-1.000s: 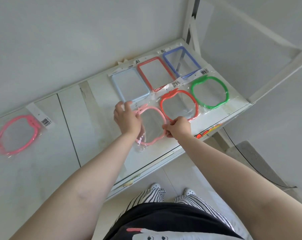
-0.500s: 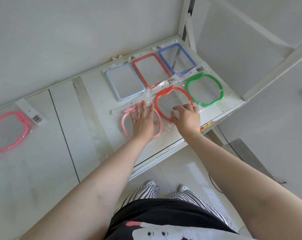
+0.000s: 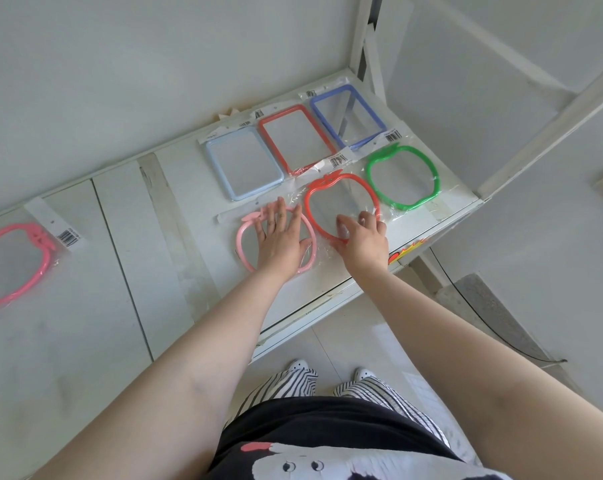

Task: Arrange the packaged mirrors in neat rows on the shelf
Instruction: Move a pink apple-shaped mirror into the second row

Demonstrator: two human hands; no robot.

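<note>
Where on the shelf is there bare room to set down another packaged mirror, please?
Bare shelf runs between the bright pink mirror at far left and the pale pink mirror under the left hand. The right end, holding six mirrors, is crowded.

Mirrors (image 3: 402,176): pink, red, green, blue frames; striped trousers (image 3: 295,382).

Seven packaged mirrors (image 3: 402,176) flat on shelf (image 3: 127,271)
</note>
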